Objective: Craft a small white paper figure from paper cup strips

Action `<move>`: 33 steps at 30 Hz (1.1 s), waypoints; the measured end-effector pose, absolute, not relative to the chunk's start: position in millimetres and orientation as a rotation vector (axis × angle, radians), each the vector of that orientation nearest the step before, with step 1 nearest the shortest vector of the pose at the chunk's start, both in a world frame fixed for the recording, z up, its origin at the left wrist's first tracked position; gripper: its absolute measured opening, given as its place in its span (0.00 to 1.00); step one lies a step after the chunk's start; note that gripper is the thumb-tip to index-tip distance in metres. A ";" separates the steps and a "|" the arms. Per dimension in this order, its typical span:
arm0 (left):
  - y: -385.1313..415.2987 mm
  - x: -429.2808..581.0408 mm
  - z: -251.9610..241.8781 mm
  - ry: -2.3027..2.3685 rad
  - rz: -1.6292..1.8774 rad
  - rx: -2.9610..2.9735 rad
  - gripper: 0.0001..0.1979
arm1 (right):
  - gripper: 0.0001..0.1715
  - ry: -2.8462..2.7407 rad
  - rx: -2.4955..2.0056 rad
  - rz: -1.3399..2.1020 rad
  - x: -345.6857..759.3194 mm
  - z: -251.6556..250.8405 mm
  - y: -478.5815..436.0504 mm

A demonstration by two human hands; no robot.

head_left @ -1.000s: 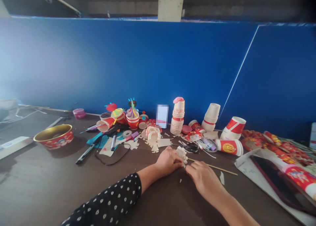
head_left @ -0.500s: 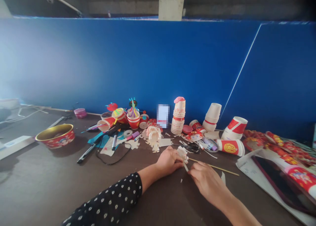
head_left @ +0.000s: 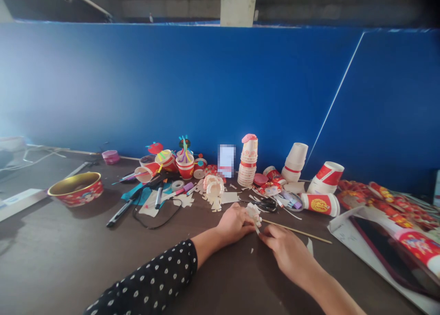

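Two curled hands, left hand (head_left: 235,224) and right hand (head_left: 283,251), pinch frilly white cut paper (head_left: 253,213).

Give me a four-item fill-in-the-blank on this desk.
1. The left hand comes out of a black sleeve printed with white ____.
2. The wooden skewer runs off to the ____ of the cut white paper piece.
3. The round bowl is red outside and ____ inside.
4. The stack of paper cups has a ____ cap on top.

Missing words: dots; right; gold; pink
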State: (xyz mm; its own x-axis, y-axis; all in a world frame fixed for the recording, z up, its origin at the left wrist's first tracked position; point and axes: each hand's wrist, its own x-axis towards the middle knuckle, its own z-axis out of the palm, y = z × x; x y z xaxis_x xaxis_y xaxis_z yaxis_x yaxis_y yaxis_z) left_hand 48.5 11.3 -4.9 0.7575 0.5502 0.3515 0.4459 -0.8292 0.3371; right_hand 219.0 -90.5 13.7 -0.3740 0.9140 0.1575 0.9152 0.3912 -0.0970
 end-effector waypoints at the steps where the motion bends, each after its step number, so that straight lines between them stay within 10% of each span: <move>1: 11.3 48.6 -5.0 0.789 0.653 2.723 0.05 | 0.22 -2.469 -1.638 -0.020 218.8 13.6 -90.5; 33: 12.2 49.7 -6.8 0.796 0.647 2.721 0.04 | 0.18 -2.518 -1.625 -0.230 208.9 15.9 -84.1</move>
State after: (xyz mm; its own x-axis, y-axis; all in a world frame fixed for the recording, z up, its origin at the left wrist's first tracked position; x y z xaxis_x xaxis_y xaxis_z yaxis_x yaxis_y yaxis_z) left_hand 49.7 12.2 -6.8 0.7544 0.5569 0.3474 0.4538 -0.8250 0.3369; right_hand 208.9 -84.1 15.9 -0.4090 0.8913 0.1960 0.9120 0.4065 0.0544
